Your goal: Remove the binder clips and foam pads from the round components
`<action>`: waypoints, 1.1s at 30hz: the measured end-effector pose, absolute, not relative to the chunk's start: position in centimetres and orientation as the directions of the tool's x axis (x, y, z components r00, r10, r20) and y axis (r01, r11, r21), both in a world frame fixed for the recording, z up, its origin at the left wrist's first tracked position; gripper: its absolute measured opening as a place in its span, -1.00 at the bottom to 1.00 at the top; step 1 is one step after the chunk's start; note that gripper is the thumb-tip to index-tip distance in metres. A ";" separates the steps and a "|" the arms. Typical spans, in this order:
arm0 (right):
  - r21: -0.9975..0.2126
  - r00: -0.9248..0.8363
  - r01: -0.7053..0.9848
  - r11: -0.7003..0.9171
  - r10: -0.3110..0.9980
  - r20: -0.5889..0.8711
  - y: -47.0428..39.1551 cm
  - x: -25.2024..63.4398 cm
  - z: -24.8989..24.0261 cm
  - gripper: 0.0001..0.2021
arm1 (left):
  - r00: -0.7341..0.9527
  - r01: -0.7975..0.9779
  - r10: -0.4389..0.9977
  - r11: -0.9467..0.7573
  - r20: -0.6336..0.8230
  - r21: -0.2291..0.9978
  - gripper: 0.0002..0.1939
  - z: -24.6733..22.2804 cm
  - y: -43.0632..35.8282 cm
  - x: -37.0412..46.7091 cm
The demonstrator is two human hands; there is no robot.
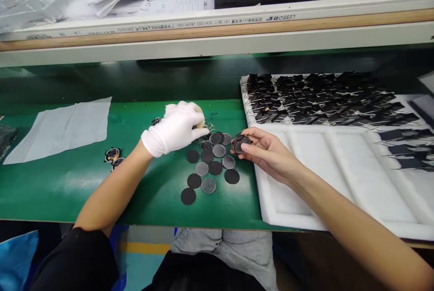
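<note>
Grey trousers [244,252] show below the near edge of a green worktop [61,191]. Just beyond that edge, loose discs [214,167] lie scattered between the two hands; they are thin, flat and round, some matt black and others glossy, greyish and see-through, several overlapping. The right hand [266,148], bare, is nearly closed, pinching a small cluster of dark round pieces [242,145] between thumb and fingers just beside the discs. Two small round black pieces [112,155] with shiny rims lie near the left forearm. The left hand [178,127], in a white glove, curls over the far side of the discs; a wiry metal bit shows at its fingertips, but whether it grips this cannot be told. To the right, a white padded tray [263,191] carries rows of black pieces [322,101] along its far part. Behind runs a pale shelf edge [203,46].
</note>
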State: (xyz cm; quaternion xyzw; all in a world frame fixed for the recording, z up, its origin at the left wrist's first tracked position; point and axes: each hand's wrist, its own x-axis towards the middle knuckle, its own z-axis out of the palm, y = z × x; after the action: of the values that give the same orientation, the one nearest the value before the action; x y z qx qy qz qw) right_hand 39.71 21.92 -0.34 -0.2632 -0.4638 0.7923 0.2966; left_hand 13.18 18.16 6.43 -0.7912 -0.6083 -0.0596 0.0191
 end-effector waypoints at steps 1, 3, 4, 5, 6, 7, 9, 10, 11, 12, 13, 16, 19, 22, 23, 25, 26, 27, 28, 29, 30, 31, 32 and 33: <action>-0.911 -0.698 -0.219 -0.351 0.708 -0.105 21.8 39.7 -0.3 -0.70 | 0.214 0.958 0.954 -0.247 0.210 0.143 -0.71 6.7 17.9 13.6; -0.941 -0.729 -0.210 -0.265 0.684 -0.030 21.5 39.7 -0.3 -0.73 | 0.111 0.906 0.910 -0.257 0.399 0.335 -0.75 6.8 17.3 15.1; -0.948 -0.747 -0.215 -0.236 0.665 0.004 21.3 39.7 -0.2 -0.74 | 0.073 0.874 0.880 -0.284 0.470 0.396 -0.77 6.5 16.9 16.1; -0.948 -0.766 -0.229 -0.221 0.642 0.035 21.1 39.6 -0.2 -0.75 | 0.053 0.848 0.850 -0.316 0.525 0.426 -0.78 6.2 16.5 17.1; -0.944 -0.783 -0.245 -0.219 0.619 0.060 21.0 39.5 -0.2 -0.76 | 0.050 0.834 0.824 -0.345 0.564 0.430 -0.78 5.8 16.2 18.0; -0.939 -0.797 -0.263 -0.223 0.599 0.081 20.9 39.5 -0.2 -0.76 | 0.062 0.830 0.807 -0.369 0.588 0.419 -0.76 5.4 15.8 18.8; -0.931 -0.802 -0.291 -0.221 0.587 0.112 20.8 39.4 -0.3 -0.78 | 0.124 0.815 0.807 -0.415 0.577 0.405 -0.73 5.1 15.4 19.6; -0.932 -0.796 -0.297 -0.208 0.592 0.121 20.9 39.4 -0.4 -0.78 | 0.155 0.800 0.822 -0.430 0.548 0.419 -0.70 5.1 15.3 19.6; -0.936 -0.787 -0.297 -0.186 0.603 0.130 20.9 39.5 -0.4 -0.78 | 0.173 0.788 0.843 -0.429 0.509 0.442 -0.65 5.4 15.3 19.4; -0.944 -0.780 -0.290 -0.156 0.611 0.138 21.0 39.6 -0.4 -0.79 | 0.174 0.785 0.869 -0.406 0.464 0.467 -0.62 5.8 15.4 19.1; -0.954 -0.777 -0.276 -0.120 0.612 0.148 21.1 39.8 -0.3 -0.79 | 0.156 0.796 0.899 -0.360 0.409 0.486 -0.60 6.2 15.5 18.6; -0.975 -0.810 -0.221 -0.028 0.561 0.167 21.1 40.2 0.0 -0.82 | 0.116 0.886 0.979 -0.178 0.167 0.428 -0.62 7.6 15.8 17.7; -0.986 -0.855 -0.162 0.035 0.493 0.158 21.0 40.4 0.4 -0.85 | 0.223 0.942 0.970 -0.189 -0.095 0.278 -0.55 8.0 15.5 17.8; -0.990 -0.882 -0.114 0.080 0.451 0.138 20.7 40.4 0.5 -0.87 | 0.285 0.948 0.942 -0.249 -0.176 0.200 -0.45 7.5 15.2 18.4; -0.992 -0.890 -0.103 0.077 0.438 0.126 20.7 40.3 0.4 -0.87 | 0.289 0.947 0.940 -0.253 -0.182 0.200 -0.44 7.3 15.2 18.5; -0.995 -0.899 -0.091 0.043 0.425 0.101 20.7 40.4 0.4 -0.86 | 0.287 0.943 0.939 -0.242 -0.192 0.229 -0.42 7.2 15.2 18.4; -0.996 -0.897 -0.088 0.012 0.434 0.084 20.8 40.4 0.4 -0.85 | 0.278 0.942 0.940 -0.226 -0.198 0.250 -0.43 7.2 15.3 18.3; -0.996 -0.887 -0.087 -0.029 0.458 0.064 20.9 40.5 0.5 -0.83 | 0.265 0.939 0.943 -0.205 -0.203 0.274 -0.43 7.3 15.5 18.1; -0.992 -0.865 -0.093 -0.081 0.500 0.040 21.1 40.6 0.6 -0.82 | 0.247 0.936 0.948 -0.181 -0.200 0.300 -0.44 7.4 15.7 17.8; -0.984 -0.831 -0.105 -0.147 0.557 0.006 21.3 40.6 0.7 -0.80 | 0.219 0.933 0.958 -0.150 -0.186 0.327 -0.45 7.5 15.9 17.5; -0.967 -0.785 -0.130 -0.221 0.619 -0.036 21.6 40.6 0.8 -0.77 | 0.178 0.928 0.971 -0.111 -0.162 0.355 -0.47 7.6 16.1 17.2; -0.942 -0.734 -0.163 -0.294 0.674 -0.083 21.9 40.6 0.9 -0.73 | 0.132 0.918 0.982 -0.070 -0.136 0.391 -0.49 7.7 16.2 17.0; -0.913 -0.686 -0.200 -0.355 0.716 -0.128 22.2 40.6 1.0 -0.70 | 0.092 0.899 0.988 -0.030 -0.121 0.437 -0.50 7.7 16.3 16.9; -0.886 -0.647 -0.237 -0.400 0.745 -0.163 22.4 40.5 1.0 -0.67 | 0.062 0.869 0.991 0.005 -0.120 0.494 -0.52 7.7 16.4 16.8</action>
State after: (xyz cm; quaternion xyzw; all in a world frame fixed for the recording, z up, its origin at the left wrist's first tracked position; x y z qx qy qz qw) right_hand 40.54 22.43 1.00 -0.2817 -0.4507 0.7876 0.3116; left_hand 16.82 16.39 7.69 -0.6925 -0.6716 -0.1336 -0.2273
